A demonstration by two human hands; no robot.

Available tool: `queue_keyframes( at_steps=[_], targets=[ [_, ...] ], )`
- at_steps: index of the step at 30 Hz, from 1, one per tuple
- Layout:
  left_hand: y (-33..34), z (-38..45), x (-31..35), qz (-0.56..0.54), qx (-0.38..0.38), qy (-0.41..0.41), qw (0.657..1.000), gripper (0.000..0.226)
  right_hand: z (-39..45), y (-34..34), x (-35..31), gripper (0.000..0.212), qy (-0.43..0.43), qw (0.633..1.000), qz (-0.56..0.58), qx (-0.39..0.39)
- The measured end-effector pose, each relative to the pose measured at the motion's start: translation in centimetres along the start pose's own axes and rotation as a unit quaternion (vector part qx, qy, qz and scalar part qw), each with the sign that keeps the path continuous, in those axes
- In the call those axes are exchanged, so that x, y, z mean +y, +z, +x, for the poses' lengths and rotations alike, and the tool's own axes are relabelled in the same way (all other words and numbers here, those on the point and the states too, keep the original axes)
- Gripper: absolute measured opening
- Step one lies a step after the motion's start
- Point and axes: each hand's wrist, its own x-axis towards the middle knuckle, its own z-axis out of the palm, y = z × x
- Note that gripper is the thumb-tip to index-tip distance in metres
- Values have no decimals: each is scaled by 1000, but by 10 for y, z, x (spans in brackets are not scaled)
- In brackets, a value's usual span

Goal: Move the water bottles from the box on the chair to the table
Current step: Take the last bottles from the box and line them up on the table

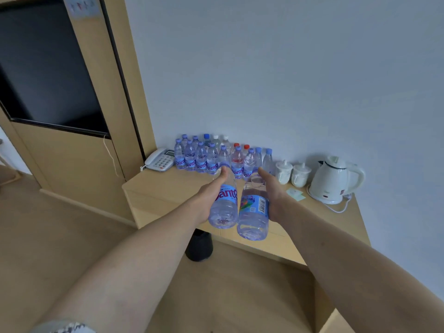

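Both arms reach forward over the front edge of a pale wooden worktop (168, 188) that stands against a white wall. The left hand (211, 191) grasps a clear water bottle (224, 207) with a blue label in large lettering; the thumb lies along the bottle's upper side and the fingers wrap under it. The bottle is tilted, its base toward the camera and its neck pointing at the back of the worktop. The right hand (271, 188) grasps a second bottle (253, 212) in the same tilted way, with a barcode on its label facing up and to the right. The two held bottles lie side by side, touching or nearly so, and both are in the air above the front part of the worktop, not set down. At the back, close to the wall, stands a cluster of upright bottles (206, 157) in two or so rows, most with blue caps, a few with white caps, and two red-capped bottles (237, 156) among them. To the left of the cluster sits a white desk telephone (161, 161) at the corner. To the right of the cluster stand two white lidded mugs (292, 174), then a white electric kettle (334, 180) on its base with its cord trailing over the surface. A dark bin (199, 246) stands on the floor under the worktop's front edge.
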Motion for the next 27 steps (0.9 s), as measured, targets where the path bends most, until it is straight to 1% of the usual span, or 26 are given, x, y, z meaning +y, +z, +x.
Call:
queue_keyframes(
  at_steps=[3,6,9,11,14,17,19,21,24,27],
  targets=[
    [-5,42,11,10,1,-4,1000,89,37,2,-9,45,8,1000,-6,13],
    [-8,84,20,33,-11,-13,999,77,75,2,-16,45,12,1000,-13,24],
    [-12,136,31,55,-37,-13,998,60,115,1,-24,44,5,999,-12,41],
    [-13,170,38,69,-66,-14,995,54,140,3,-31,46,4,998,-14,65],
    [-17,222,56,105,-105,-12,989,53,175,5,-43,45,-5,995,-6,103],
    [-18,268,78,127,-129,-5,983,49,207,8,-59,38,-12,990,-3,142],
    [-19,294,88,139,-144,-13,980,51,227,10,-67,37,-31,983,-15,183],
    [-19,318,96,160,-152,-18,975,59,247,10,-73,40,-68,969,-33,234],
    [-19,349,102,195,-170,-17,966,62,269,10,-77,38,-103,939,-94,315],
    [-16,372,102,219,-204,-15,954,69,286,7,-77,40,-119,920,-129,352]
  ],
)
